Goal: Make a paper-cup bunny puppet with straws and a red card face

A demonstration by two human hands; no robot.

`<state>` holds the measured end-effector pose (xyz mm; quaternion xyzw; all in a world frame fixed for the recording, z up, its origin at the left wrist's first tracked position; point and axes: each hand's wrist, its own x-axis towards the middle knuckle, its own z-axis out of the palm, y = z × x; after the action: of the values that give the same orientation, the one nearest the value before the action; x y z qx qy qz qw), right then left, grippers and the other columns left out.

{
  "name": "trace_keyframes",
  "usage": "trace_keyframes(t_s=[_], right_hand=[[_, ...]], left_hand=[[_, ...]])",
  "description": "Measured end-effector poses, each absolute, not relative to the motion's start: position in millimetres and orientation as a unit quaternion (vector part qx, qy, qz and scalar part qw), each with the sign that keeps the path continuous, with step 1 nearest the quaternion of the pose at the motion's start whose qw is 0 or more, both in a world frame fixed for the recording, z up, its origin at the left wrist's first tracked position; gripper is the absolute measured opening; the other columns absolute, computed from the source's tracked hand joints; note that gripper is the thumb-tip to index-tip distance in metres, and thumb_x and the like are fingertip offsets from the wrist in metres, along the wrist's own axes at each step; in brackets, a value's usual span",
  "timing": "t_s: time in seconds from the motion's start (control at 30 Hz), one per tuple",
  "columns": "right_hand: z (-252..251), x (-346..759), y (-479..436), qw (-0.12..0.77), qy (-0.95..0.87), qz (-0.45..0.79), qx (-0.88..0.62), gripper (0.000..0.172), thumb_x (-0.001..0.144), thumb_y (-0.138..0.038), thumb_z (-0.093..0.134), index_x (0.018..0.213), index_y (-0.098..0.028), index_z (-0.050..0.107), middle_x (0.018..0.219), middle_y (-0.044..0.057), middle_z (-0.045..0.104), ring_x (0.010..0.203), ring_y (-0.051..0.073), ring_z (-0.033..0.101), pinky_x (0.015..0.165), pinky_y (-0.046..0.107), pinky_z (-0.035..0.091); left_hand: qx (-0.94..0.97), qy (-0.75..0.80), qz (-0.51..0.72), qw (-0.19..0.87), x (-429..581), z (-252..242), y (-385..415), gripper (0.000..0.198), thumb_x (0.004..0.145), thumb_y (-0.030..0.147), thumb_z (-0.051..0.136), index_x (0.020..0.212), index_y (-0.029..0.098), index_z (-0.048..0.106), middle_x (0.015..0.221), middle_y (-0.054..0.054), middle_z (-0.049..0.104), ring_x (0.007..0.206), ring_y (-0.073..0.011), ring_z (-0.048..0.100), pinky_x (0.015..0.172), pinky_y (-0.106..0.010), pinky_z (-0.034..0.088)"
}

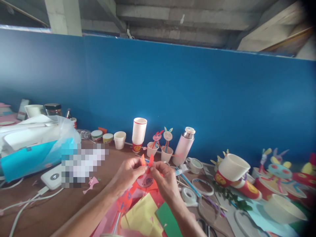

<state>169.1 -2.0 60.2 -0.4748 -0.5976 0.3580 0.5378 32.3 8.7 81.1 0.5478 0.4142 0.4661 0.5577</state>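
Near the middle of the table, my left hand (132, 169) pinches a small paper figure with upright orange ears (151, 160). My right hand (164, 176) grips the same figure from the other side, its fingers close to my left fingertips. Below the ears shows a pink round face piece (145, 181) with dark drawn marks. Under my hands lie yellow paper (139, 214), green paper (168, 218) and red and pink sheets. An orange-red cutout with blue marks (124, 200) is beside my left forearm.
Behind my hands stand stacked paper cups (139, 131), two cups with paper figures and a pink thermos (184, 146). Tape (189, 196), scissors (206, 227) and paper-cup crafts (278, 181) are on the right. A power bank (51, 177) with cables and a plastic bag (66, 128) are left.
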Motion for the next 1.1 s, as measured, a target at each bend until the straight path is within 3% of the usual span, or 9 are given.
trace_keyframes(t_s=[0.33,0.6,0.73,1.1], right_hand=[[61.8,166.5,-5.0,0.530,-0.607,0.345,-0.482,0.015,0.073,-0.023,0.050,0.061,-0.015,0.056,0.057,0.000,0.055,0.055,0.012,0.048,0.054,0.021,0.039],[61.8,174.2,-2.0,0.530,-0.606,0.357,-0.473,0.017,0.076,-0.026,0.050,0.065,-0.015,0.059,0.058,-0.002,0.054,0.055,0.010,0.046,0.052,0.020,0.036],[61.3,174.6,-1.8,0.536,-0.604,0.369,-0.460,0.020,0.077,-0.029,0.050,0.067,-0.015,0.058,0.059,-0.001,0.055,0.055,0.011,0.047,0.053,0.020,0.037],[61.7,171.2,-4.9,0.524,-0.612,0.371,-0.462,0.018,0.076,-0.026,0.051,0.064,-0.014,0.056,0.058,0.000,0.056,0.056,0.012,0.048,0.053,0.021,0.037]], left_hand=[[0.556,0.417,0.470,0.545,32.7,77.2,10.0,0.022,0.060,0.027,0.064,0.075,0.011,0.067,0.051,0.001,0.057,0.050,-0.0129,0.051,0.047,-0.020,0.036],[0.558,0.412,0.462,0.553,32.3,79.1,9.0,0.015,0.065,0.025,0.061,0.071,0.012,0.065,0.048,0.004,0.050,0.043,-0.0071,0.038,0.043,-0.018,0.026],[0.563,0.406,0.457,0.556,31.6,76.6,9.8,0.020,0.066,0.027,0.061,0.080,0.013,0.065,0.053,0.003,0.053,0.046,-0.0085,0.040,0.045,-0.019,0.028],[0.543,0.378,0.441,0.606,28.3,76.2,13.2,0.014,0.067,0.025,0.060,0.071,0.012,0.063,0.055,0.003,0.055,0.050,-0.0094,0.047,0.051,-0.020,0.035]])
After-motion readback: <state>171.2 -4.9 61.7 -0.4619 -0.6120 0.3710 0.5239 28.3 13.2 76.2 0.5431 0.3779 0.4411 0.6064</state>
